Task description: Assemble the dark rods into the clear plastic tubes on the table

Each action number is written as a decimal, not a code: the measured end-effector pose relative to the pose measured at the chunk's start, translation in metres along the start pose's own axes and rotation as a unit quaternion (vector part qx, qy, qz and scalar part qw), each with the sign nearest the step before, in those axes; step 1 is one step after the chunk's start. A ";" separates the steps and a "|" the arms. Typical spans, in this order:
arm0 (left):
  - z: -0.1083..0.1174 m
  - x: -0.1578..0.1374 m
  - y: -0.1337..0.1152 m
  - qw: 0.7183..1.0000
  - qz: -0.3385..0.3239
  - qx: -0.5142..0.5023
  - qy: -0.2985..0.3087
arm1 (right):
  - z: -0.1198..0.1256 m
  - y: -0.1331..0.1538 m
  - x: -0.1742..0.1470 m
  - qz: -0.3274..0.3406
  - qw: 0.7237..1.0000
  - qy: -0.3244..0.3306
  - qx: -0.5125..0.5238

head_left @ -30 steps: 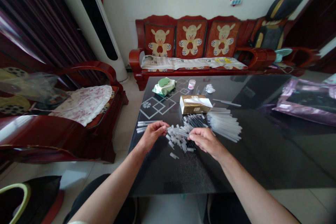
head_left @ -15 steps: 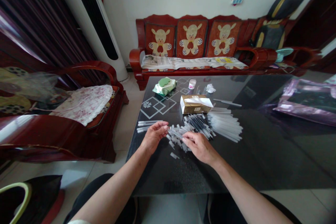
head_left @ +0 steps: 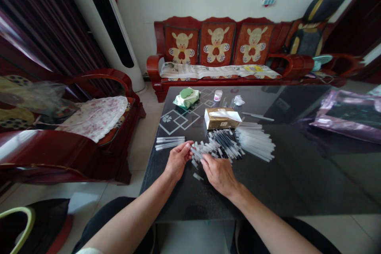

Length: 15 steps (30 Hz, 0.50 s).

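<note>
Between my two hands is a translucent pen barrel [head_left: 196, 152], slanting down to the right. My left hand [head_left: 177, 160] pinches its upper left end, and the fingers of my right hand [head_left: 220, 174] close on its lower right end. Behind them lies a heap of short whitish caps [head_left: 208, 147], partly covered by my right hand. One loose cap [head_left: 197, 176] rests nearer to me. Dark, thin pen refills [head_left: 224, 139] are piled beside the heap. Farther right, clear tubes [head_left: 256, 141] fan out. Several whitish pens [head_left: 169, 141] lie in a row past my left hand.
A gold tissue box [head_left: 222, 119] stands behind the refills. Green wipes [head_left: 187, 97], a small white jar [head_left: 218, 95] and a crumpled tissue [head_left: 238, 100] are at the back of the dark table [head_left: 297, 174]. A purple shiny package [head_left: 348, 115] lies at the right.
My right hand has shifted left and a little toward me. My left hand has moved slightly right and down, so the hands are closer together around the pen barrel.
</note>
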State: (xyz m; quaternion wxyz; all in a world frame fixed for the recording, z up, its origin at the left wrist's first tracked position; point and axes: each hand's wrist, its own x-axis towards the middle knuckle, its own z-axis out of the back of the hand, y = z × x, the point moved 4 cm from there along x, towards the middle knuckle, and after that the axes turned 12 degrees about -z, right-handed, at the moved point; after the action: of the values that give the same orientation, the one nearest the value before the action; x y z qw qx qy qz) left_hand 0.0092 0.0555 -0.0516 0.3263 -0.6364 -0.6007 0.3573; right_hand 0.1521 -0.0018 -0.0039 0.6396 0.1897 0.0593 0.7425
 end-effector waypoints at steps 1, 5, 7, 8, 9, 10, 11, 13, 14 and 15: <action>-0.001 -0.002 0.001 1.000 -0.004 -0.002 -0.007 | -0.001 0.001 0.000 -0.001 1.000 -0.001 0.001; -0.002 -0.006 0.004 0.999 -0.013 -0.011 -0.034 | -0.003 0.002 -0.001 -0.021 0.999 0.001 0.034; -0.002 -0.007 0.005 0.999 -0.018 -0.016 -0.042 | -0.005 0.001 0.000 -0.039 0.996 0.009 0.078; -0.002 -0.007 0.006 0.999 -0.021 -0.017 -0.045 | -0.006 0.001 0.000 -0.049 0.993 0.016 0.106; -0.002 -0.007 0.006 0.999 -0.023 -0.018 -0.046 | -0.006 0.000 0.001 -0.058 0.988 0.023 0.138; -0.002 -0.007 0.006 0.998 -0.025 -0.019 -0.046 | -0.007 -0.001 0.001 -0.066 0.982 0.030 0.173; -0.001 -0.008 0.006 0.998 -0.027 -0.019 -0.047 | -0.007 -0.001 0.002 -0.072 0.974 0.039 0.209; -0.001 -0.008 0.006 0.998 -0.030 -0.016 -0.046 | -0.009 -0.003 0.003 -0.083 0.955 0.055 0.279; -0.001 -0.009 0.006 0.998 -0.032 -0.014 -0.046 | -0.009 -0.005 0.004 -0.091 0.945 0.062 0.309; -0.001 -0.009 0.006 0.998 -0.033 -0.013 -0.046 | -0.010 -0.006 0.004 -0.101 0.935 0.067 0.334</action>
State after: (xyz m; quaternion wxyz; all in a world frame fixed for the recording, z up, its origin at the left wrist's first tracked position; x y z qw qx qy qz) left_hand 0.0135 0.0461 -0.0556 0.3020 -0.6034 -0.6401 0.3674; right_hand 0.1534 0.0044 -0.0147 0.6057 0.3356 0.3656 0.6219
